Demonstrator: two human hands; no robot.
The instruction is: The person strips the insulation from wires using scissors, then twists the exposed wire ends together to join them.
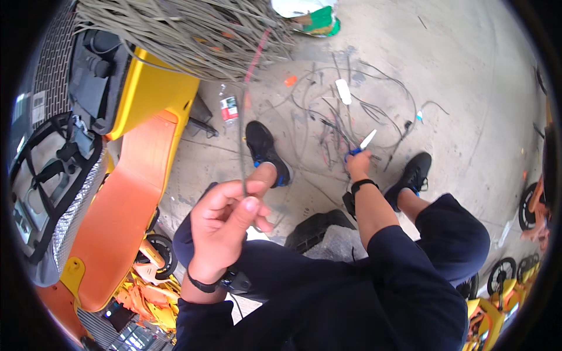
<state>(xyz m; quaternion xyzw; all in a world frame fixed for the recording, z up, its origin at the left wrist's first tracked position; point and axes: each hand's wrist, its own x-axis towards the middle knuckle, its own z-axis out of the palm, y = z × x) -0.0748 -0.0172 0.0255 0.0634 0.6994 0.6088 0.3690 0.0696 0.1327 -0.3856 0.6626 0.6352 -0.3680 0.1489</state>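
Observation:
My left hand [225, 219] is raised in front of my thigh, with thumb and fingers pinched on a thin grey cable [242, 146]. From there the cable runs up toward a large heap of grey cables [175, 29], and a reddish stretch [255, 58] shows near the heap. My right hand [358, 165] is lower, between my feet, closed around the blue handles of scissors [367, 139]. Their pale blade points up and right, over loose dark cable pieces [336, 126] scattered on the floor. Whether the blades are parted I cannot tell.
A clear plastic bottle [228, 108] with a red label lies left of my feet. Beside me on the left are an orange seat [126, 193] and a yellow panel [155, 88]. A white piece [343, 92] lies among the cables. Small wheels [501, 274] stand at right.

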